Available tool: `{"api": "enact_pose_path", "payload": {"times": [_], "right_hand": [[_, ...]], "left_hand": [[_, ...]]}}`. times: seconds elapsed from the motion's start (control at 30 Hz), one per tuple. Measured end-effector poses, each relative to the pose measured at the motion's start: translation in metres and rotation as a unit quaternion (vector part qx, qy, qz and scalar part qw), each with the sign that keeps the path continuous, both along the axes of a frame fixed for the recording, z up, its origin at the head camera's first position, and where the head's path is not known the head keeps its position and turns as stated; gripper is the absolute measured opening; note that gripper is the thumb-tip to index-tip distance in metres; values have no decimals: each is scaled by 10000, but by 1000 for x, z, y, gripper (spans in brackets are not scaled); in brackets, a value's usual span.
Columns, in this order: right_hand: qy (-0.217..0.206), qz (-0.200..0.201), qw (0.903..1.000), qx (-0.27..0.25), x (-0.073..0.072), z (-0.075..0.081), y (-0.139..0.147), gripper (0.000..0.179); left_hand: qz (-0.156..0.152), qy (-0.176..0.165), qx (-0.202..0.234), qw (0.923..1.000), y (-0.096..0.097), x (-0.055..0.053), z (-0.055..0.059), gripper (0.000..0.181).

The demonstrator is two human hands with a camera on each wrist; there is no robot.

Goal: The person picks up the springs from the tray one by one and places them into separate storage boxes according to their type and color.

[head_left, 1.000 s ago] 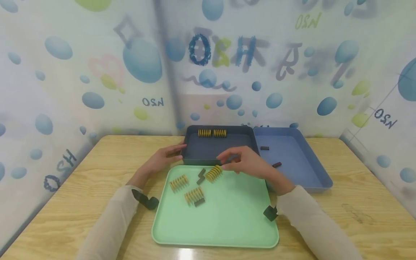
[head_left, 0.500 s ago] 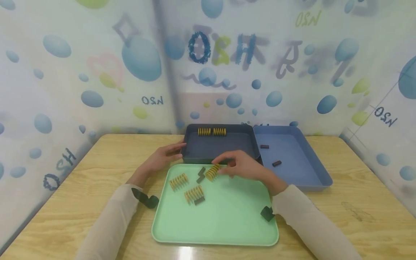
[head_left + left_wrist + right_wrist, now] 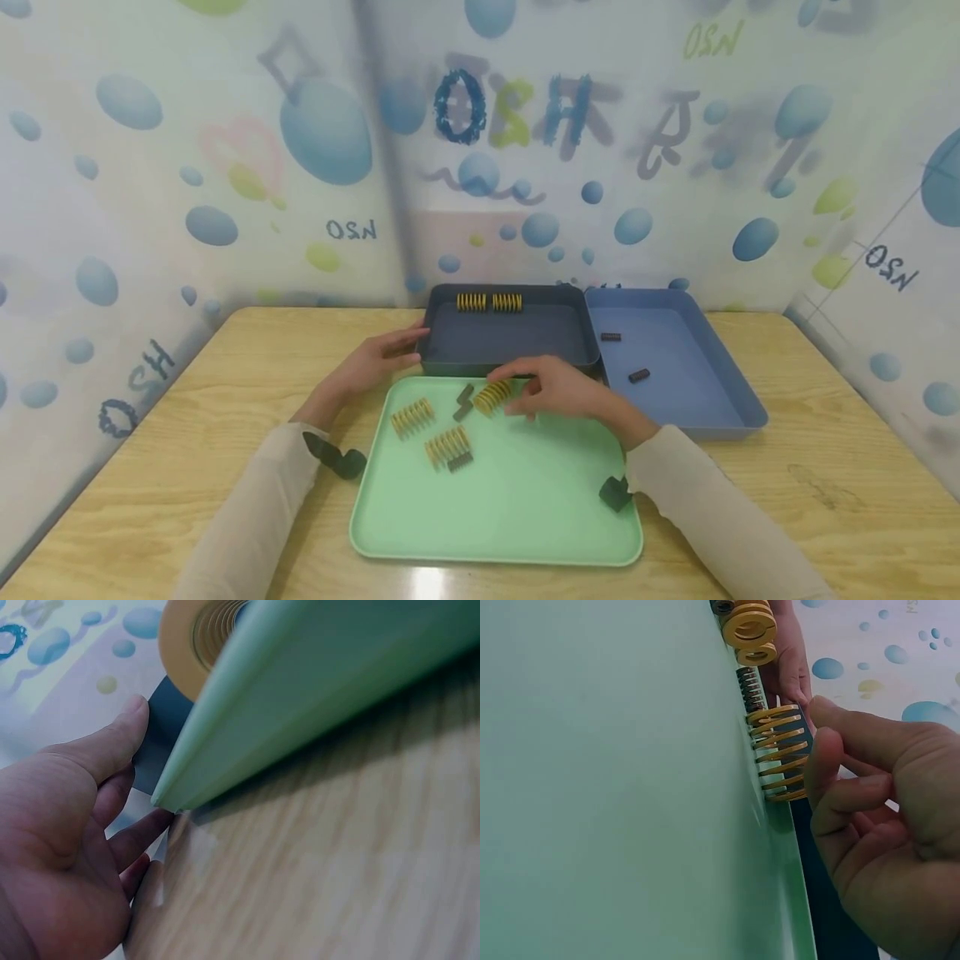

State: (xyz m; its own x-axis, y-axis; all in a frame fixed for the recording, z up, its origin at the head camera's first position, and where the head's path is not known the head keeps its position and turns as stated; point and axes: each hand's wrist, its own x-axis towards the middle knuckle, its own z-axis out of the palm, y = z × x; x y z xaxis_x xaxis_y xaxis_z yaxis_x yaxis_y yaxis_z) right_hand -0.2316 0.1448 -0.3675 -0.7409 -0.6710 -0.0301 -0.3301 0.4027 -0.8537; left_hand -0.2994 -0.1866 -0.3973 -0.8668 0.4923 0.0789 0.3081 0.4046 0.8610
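My right hand [image 3: 562,387] is at the far edge of the light green tray [image 3: 555,500], its fingers loosely bent. Its fingertips are right beside a yellow coil spring [image 3: 492,398], seen standing along the rim in the right wrist view [image 3: 780,754]. Two more yellow springs [image 3: 412,417] and several small dark springs [image 3: 461,462] lie to the left on the same tray. My left hand [image 3: 378,364], fingers extended, is at the left side of the dark tray [image 3: 525,343]. In the left wrist view, its fingers are beside the green tray's corner [image 3: 176,799].
Two yellow springs [image 3: 472,302] lie along the dark tray's back wall. To its right stands a blue tray [image 3: 690,367] with two small dark springs [image 3: 639,376]. Everything sits on a wooden table [image 3: 817,425] before a patterned wall covering [image 3: 480,217].
My right hand has moved down and slightly left, closer around the yellow spring at the tray's far edge. The left hand has stayed beside the dark tray.
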Motion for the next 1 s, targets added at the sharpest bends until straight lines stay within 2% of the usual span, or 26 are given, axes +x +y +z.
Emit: {"api": "enact_pose_path", "payload": {"times": [0.23, 0.37, 0.67, 1.0], "right_hand": [[189, 107, 9998, 10, -1, -3, 0, 44], [174, 70, 9998, 26, -1, -4, 2, 42], [-161, 63, 9996, 212, -4, -8, 4, 37], [-451, 19, 9989, 116, -3, -10, 5, 37]], "left_hand": [[-64, 16, 142, 9999, -1, 2, 1, 49], [-36, 32, 60, 10000, -1, 3, 0, 50], [2, 70, -40, 10000, -1, 1, -1, 49], [11, 130, -123, 9998, -1, 1, 1, 50]]}}
